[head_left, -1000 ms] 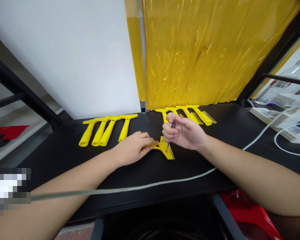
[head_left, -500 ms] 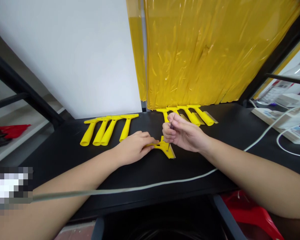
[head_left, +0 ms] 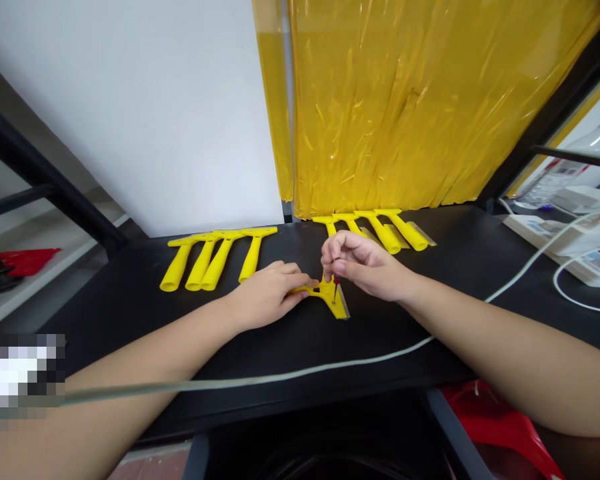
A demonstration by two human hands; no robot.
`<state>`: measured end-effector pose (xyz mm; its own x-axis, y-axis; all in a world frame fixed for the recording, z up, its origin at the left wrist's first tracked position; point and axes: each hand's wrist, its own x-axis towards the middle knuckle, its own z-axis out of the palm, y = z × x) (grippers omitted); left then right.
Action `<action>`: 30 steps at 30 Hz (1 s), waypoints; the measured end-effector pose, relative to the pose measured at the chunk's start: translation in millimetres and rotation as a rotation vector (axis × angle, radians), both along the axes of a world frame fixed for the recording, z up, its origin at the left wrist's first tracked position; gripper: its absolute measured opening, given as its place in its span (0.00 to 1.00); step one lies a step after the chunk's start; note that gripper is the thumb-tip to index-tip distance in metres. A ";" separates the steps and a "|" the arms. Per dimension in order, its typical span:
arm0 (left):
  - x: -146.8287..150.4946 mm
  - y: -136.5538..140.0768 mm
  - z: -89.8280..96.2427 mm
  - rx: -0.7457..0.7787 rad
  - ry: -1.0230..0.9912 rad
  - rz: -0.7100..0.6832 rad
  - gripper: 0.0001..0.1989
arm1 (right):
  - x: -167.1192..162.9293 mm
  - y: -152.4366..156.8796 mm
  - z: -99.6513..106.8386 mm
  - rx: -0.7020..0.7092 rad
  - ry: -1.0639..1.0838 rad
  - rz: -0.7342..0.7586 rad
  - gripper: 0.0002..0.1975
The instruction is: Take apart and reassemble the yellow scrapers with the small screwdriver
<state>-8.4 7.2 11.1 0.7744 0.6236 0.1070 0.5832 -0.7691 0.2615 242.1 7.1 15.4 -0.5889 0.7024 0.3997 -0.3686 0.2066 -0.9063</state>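
A yellow scraper (head_left: pixel 333 305) with a metal blade along its edge lies flat on the black table. My left hand (head_left: pixel 275 293) is closed over its handle and presses it down. In my right hand (head_left: pixel 360 261) a small screwdriver (head_left: pixel 336 288) stands nearly upright, its tip at a screw on the scraper's head. The fingers are bent round the screwdriver's handle, which they mostly hide. Behind my right hand lie several yellow scrapers (head_left: pixel 411 233), some with blades showing. To the left, several yellow scraper handles (head_left: pixel 217 263) lie side by side, with no blades visible.
A pale cable (head_left: pixel 325 369) crosses the table's front and runs up to the right. White boxes or papers (head_left: pixel 570 247) and a clear bottle (head_left: pixel 565 163) sit at the right. A white panel (head_left: pixel 180 120) and yellow film (head_left: pixel 405 107) stand behind; black frame posts flank the table.
My right hand has dropped slightly and its fingers have shifted on the screwdriver, showing more of its shaft. My left hand stays put on the scraper.
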 end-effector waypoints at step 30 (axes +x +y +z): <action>2.3 -2.2 -0.9 0.016 0.026 0.044 0.16 | -5.2 -3.8 7.4 -0.319 0.139 0.128 0.17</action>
